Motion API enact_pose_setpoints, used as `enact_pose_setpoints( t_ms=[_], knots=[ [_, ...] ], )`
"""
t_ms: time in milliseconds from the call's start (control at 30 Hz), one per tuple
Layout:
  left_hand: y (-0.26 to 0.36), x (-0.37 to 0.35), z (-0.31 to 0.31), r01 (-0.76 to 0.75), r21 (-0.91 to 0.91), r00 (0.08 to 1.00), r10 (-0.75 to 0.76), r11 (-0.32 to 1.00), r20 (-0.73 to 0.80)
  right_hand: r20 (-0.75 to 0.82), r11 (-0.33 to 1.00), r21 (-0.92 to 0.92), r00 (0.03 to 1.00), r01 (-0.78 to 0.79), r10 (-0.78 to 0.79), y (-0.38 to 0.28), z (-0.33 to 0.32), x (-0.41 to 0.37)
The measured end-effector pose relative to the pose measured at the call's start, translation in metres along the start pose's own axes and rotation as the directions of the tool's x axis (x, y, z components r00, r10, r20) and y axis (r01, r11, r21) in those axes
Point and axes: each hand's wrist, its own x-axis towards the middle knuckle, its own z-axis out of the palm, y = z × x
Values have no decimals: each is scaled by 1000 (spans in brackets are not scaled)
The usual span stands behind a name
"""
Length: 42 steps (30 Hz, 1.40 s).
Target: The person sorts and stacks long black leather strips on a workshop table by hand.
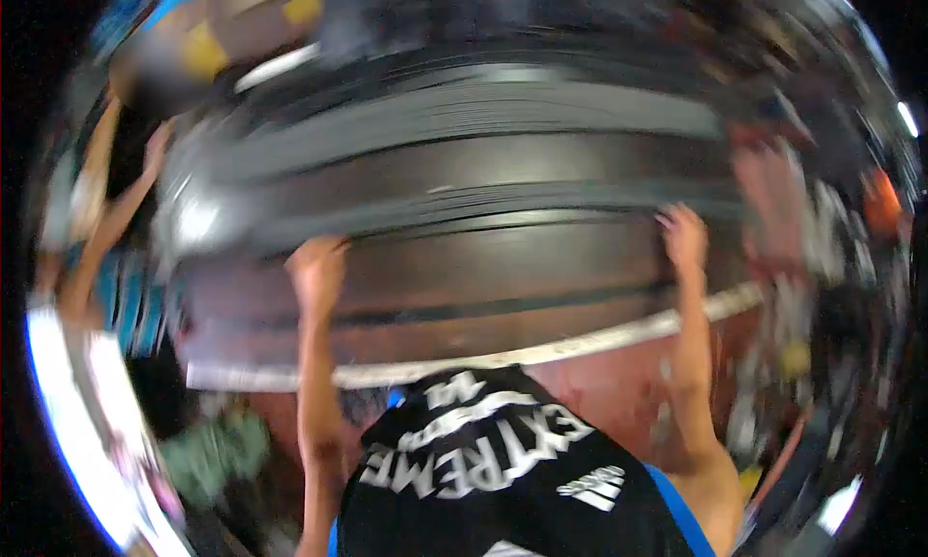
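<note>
A bundle of long, thin dark grey strips [522, 201] runs across a dark brown worktable [503, 259] in front of me. My left hand [319, 269] is closed at the near edge of the bundle, towards its left part, with the fingers curled over. Farther right, my right hand [685, 236] pinches the same edge near the bundle's right end. Beyond lies a second, wider band of grey strips [522, 108]. Motion blur hides the fingertips and the strips' exact material.
A pale strip with faint marks [561, 348] follows the table's near edge. At the far left, another person's arms [121, 209] reach to the table. Blurred reddish and grey items [773, 199] stand on the right. Green cloth-like material [217, 451] lies lower left.
</note>
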Motion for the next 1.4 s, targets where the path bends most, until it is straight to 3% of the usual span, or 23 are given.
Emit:
enact_pose_setpoints(
  t_ms=[33,67,100,133,200,300,567,600,633,667,700,733,833,967,1033,1100,1133,1267,1400],
  knots=[
    [3,-1,1,219,22,958,-220,975,183,-4,990,2,990,-141,141,5,3,5],
    [-1,-4,3,6,36,998,-8,999,64,5,996,26,996,-86,86,27,16,4],
    [-9,-12,8,-17,40,999,15,999,50,-149,997,-59,988,-52,43,42,37,0],
    [-11,-19,11,-14,141,996,1,990,87,-146,998,-40,988,-58,51,39,31,0],
    [-16,-23,16,52,125,985,-72,991,159,-156,998,-9,986,-69,66,41,25,-2],
    [-11,-20,13,-11,90,989,-2,996,149,-227,992,34,966,-120,125,37,27,-7],
    [13,2,32,-106,121,985,87,987,150,-99,966,35,961,-255,257,61,8,-2],
    [23,9,27,-85,163,981,54,983,184,-155,966,1,954,-259,256,53,2,0],
    [16,4,35,-76,168,987,50,983,153,-187,970,113,954,-216,234,66,15,-3],
    [22,11,30,-62,113,988,45,992,148,-230,982,-47,959,-183,168,61,10,-1],
    [24,10,33,-84,85,996,83,993,21,-205,978,-6,958,-207,202,58,6,1],
    [26,12,30,-84,52,996,85,995,-12,-163,977,41,963,-211,215,63,8,4],
    [26,2,36,-10,99,1000,8,995,24,-135,984,160,986,-79,101,49,12,7],
    [35,-12,15,26,66,999,-28,997,22,-2,976,167,990,139,-140,22,4,22],
    [34,-30,3,18,27,999,-19,999,26,111,990,107,988,93,-105,16,2,31],
    [38,-58,-13,-17,-77,977,33,997,212,107,985,128,986,111,-125,12,3,37],
    [37,-70,-19,-32,-67,974,46,997,222,158,986,131,980,99,-119,12,1,40],
    [22,-70,-24,115,68,976,-126,991,178,277,986,149,953,80,-119,14,-4,53],
    [15,-7,-11,102,77,982,-113,992,152,326,988,112,936,106,-137,24,-7,63]
  ],
)
